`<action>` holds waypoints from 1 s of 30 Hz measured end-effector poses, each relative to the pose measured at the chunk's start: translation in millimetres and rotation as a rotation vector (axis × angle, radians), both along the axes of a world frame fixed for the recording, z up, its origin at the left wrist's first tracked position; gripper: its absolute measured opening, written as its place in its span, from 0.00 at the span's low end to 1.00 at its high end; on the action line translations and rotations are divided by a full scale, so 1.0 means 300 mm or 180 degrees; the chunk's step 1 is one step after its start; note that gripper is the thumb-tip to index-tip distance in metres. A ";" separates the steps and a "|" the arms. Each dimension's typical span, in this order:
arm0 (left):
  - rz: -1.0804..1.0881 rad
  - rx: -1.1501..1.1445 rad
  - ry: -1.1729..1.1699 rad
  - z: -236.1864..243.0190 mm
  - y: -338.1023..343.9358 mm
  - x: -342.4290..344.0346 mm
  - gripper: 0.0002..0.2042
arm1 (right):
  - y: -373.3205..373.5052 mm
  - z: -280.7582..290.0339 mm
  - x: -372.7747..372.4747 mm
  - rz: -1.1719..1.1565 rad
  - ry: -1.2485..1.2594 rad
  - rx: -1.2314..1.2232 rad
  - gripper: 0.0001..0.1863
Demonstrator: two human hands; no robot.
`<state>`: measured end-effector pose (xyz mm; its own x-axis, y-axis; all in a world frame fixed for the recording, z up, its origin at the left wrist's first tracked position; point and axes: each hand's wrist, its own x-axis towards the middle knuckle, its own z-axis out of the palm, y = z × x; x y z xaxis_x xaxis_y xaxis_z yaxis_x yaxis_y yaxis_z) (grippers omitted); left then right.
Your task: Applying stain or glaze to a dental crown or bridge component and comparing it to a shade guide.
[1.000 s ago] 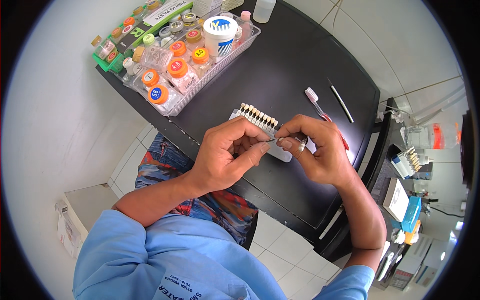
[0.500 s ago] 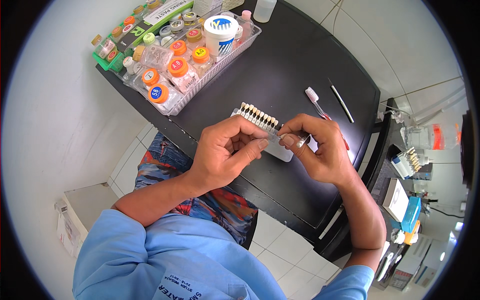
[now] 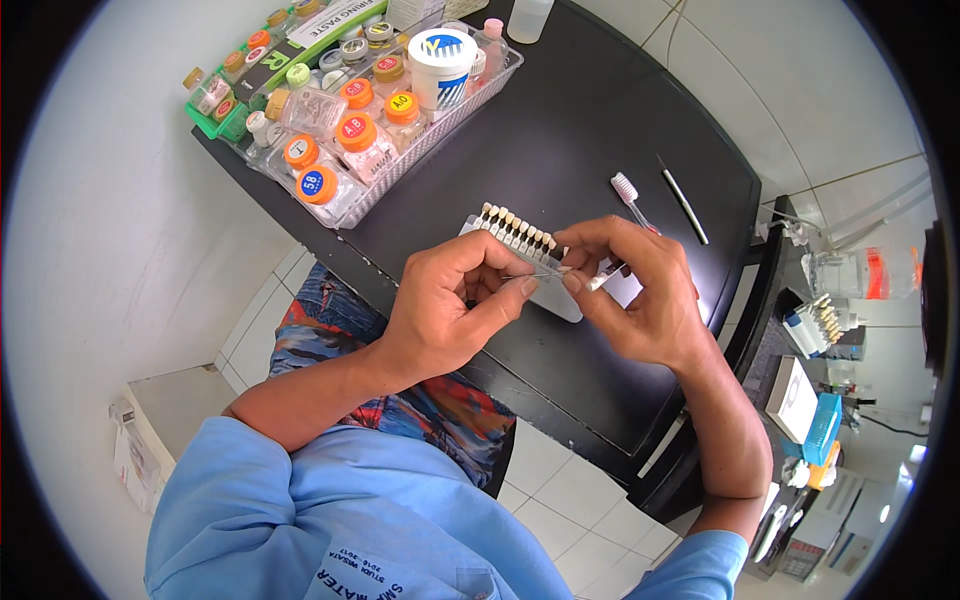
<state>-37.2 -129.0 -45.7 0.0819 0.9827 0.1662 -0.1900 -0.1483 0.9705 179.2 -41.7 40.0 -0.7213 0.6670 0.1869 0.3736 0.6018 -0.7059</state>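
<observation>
Since the earlier frame, the right hand point(image 3: 645, 305) has been shifted slightly: its forefinger has been lifted and spread from the thumb, and more of a small white oblong piece point(image 3: 606, 277) is now exposed among its fingers, where a silvery glint was shown before. More of the red handle of the white-bristled toothbrush point(image 3: 625, 189) is now covered by that hand. The left hand point(image 3: 435, 305) has been kept almost in place, its thumb and forefinger pinched on a thin, metal-looking strip point(image 3: 545, 274) directed toward the right fingertips. The white piece appears to be gripped lightly by the right hand; whether it is touched by the strip cannot be told. Such fingertip holds were probably chosen so that small parts could be steadied and seen. Both are held above a pale plastic holder point(image 3: 558, 302) with a row of cream, tooth-shaped tabs point(image 3: 518, 228), perhaps laid there for easy reach. Farther off on the black table point(image 3: 560, 120), a slim silver rod with a dark tip point(image 3: 684, 206) is laid beside the brush, and orange-capped clear jars point(image 3: 356, 132) are gathered in a clear ribbed basket point(image 3: 418, 153), presumably for order.
</observation>
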 end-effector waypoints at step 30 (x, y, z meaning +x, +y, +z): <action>0.0247 -0.1405 -0.0648 -0.005 -0.325 -0.205 0.03 | -0.058 0.018 -0.046 0.0768 0.0043 0.1824 0.14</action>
